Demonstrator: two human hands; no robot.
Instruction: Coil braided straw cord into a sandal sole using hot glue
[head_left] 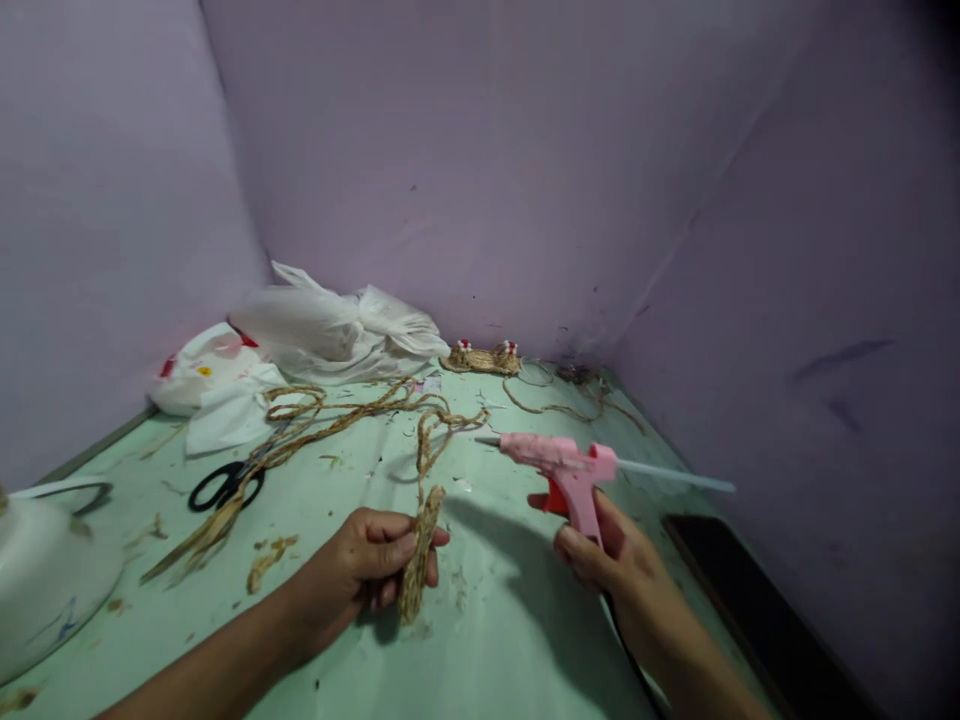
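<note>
Clearly the left hand (352, 575) has its grip clamped on a flat oval piece of coiled tan jute rope (420, 555), fingers curled over one face and the thumb pressed against the near side, so that the piece stands on edge with its lower end resting on the pale green desk (495, 640). From the upper end of the piece a loose tail of the same rope rises and loops away toward the far side, joining a tangle of jute cord (337, 415) spread across the middle of the desk. The right hand (607, 560) is wrapped shut around the handle of a pink hot glue gun (559, 465), one finger lying by the red trigger; the nozzle points left, toward the rope loop, and a clear glue stick (675, 477) juts out to the right at the back. Black-handled scissors (225, 485) lie to the left among the cord. At the far left sit crumpled white plastic bags (330, 330), and near the far wall a small finished jute piece with red and white beads (484, 357). A white rounded object (45, 580) fills the near left corner.
</note>
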